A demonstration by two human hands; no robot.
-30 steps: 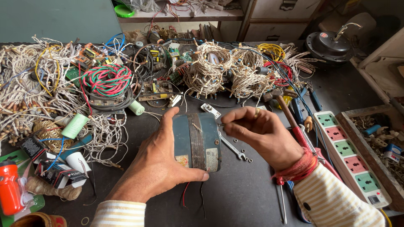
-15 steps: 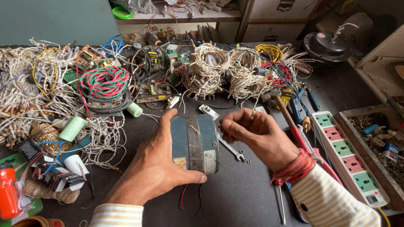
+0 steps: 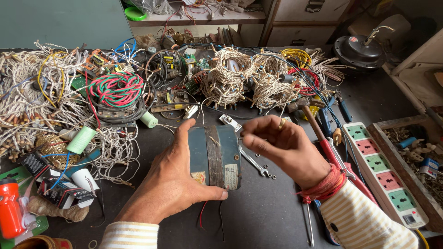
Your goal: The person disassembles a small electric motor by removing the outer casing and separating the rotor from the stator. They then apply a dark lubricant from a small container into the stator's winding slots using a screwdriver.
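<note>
A dark desk is crowded with wire coils. At its middle lies a teal motor block, clasped by the left hand, thumb along its near edge. The right hand hovers just beside it, fingertips pinched together. A small spanner lies between them; a socket strip sits farther right.

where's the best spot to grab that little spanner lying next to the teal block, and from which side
Probably by the bare shank of the spanner, pinched from above across its thin width. It lies flat on the dark table; its upper end runs under the right hand beside the teal block, so the lower open jaw end is the free one.
</note>
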